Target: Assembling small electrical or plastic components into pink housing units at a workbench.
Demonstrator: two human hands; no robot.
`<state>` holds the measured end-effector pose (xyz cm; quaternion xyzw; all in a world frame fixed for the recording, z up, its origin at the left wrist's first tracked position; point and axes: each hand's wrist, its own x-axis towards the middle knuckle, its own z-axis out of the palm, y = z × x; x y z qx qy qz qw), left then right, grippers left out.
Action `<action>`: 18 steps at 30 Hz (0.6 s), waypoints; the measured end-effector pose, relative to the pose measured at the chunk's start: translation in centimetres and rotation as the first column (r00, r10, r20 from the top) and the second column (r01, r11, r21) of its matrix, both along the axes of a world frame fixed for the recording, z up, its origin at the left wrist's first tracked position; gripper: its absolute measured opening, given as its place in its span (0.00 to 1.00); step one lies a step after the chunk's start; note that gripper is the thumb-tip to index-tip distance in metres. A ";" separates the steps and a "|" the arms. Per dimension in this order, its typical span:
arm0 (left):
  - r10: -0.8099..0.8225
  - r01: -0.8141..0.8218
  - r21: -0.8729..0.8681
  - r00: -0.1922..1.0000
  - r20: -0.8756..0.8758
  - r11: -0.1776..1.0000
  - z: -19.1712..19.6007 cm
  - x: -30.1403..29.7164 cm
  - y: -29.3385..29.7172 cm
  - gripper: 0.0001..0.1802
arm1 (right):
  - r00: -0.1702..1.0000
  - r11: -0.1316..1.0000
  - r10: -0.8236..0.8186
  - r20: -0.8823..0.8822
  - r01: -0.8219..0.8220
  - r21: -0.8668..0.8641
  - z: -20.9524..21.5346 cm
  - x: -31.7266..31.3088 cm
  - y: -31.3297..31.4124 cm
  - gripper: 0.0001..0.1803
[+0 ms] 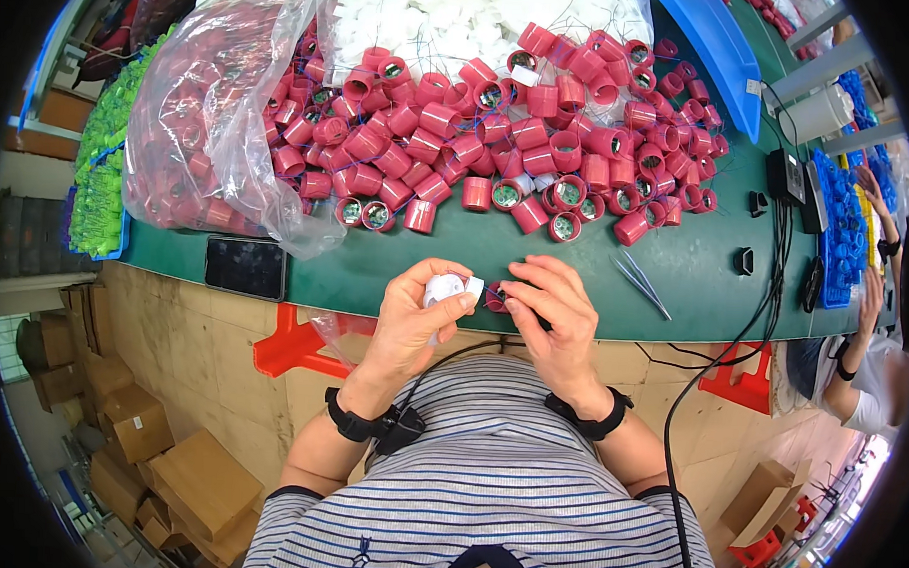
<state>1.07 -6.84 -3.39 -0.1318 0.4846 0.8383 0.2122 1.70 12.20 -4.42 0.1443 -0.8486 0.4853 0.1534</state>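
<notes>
My left hand [413, 313] is closed on a white rounded plastic part [452, 287], held just off the near edge of the table. Right beside it, my right hand [554, 308] curls its thumb and fingers round a dark red cylindrical housing [494, 297]. The white part and the red housing are close together; whether they touch I cannot tell. Beyond my hands spreads a large pile of red cylindrical housings [420, 146], several showing green circuit boards and thin wires inside. Metal tweezers [642, 285] lie on the table to the right of my hands.
A clear plastic bag [210, 105] of red housings and a black phone [246, 268] are on the left of the green table [573, 323]. White parts [464, 24] are heaped behind. Black cables [779, 255] run down the right side, near another person's hand [870, 299].
</notes>
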 end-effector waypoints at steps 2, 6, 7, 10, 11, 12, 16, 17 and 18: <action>-0.001 0.001 0.009 1.000 -0.005 1.000 0.0 0.0 0.1 0.14 | 1.000 1.000 0.009 0.002 -0.009 -0.003 0.0 0.0 -0.1 0.13; -0.004 0.004 0.021 1.000 0.001 1.000 -0.1 0.2 -0.2 0.13 | 0.999 0.999 0.037 0.011 -0.037 0.001 0.6 -0.1 -0.5 0.13; 0.007 -0.007 0.020 1.000 0.001 1.000 -0.1 0.2 -0.2 0.13 | 0.999 0.999 0.037 0.012 -0.037 0.000 0.7 0.0 -0.6 0.13; 0.000 0.000 0.027 1.000 0.000 1.000 -0.1 0.3 -0.3 0.13 | 0.999 0.999 0.046 0.025 -0.047 0.019 0.8 0.0 -0.7 0.13; -0.001 0.001 0.027 1.000 0.000 1.000 -0.2 0.3 -0.3 0.13 | 0.999 0.999 0.046 0.017 -0.046 0.027 0.7 -0.1 -0.6 0.13; -0.008 0.008 0.038 1.000 -0.002 0.999 -0.2 0.3 -0.3 0.13 | 0.999 0.998 0.044 0.008 -0.044 0.035 0.6 -0.2 -0.6 0.13; -0.021 0.018 0.081 0.999 0.025 0.997 -0.2 0.3 -0.5 0.13 | 0.999 0.999 0.042 0.017 -0.042 0.010 0.6 -0.7 -1.1 0.11; -0.022 0.020 0.079 0.999 0.025 0.997 -0.1 0.3 -0.5 0.13 | 0.999 0.999 0.043 0.007 -0.043 0.009 0.6 -0.9 -1.1 0.10; -0.023 0.019 0.102 0.999 0.038 0.995 -0.1 0.3 -0.6 0.13 | 0.999 0.999 0.045 -0.003 -0.045 0.008 0.6 -0.9 -1.2 0.08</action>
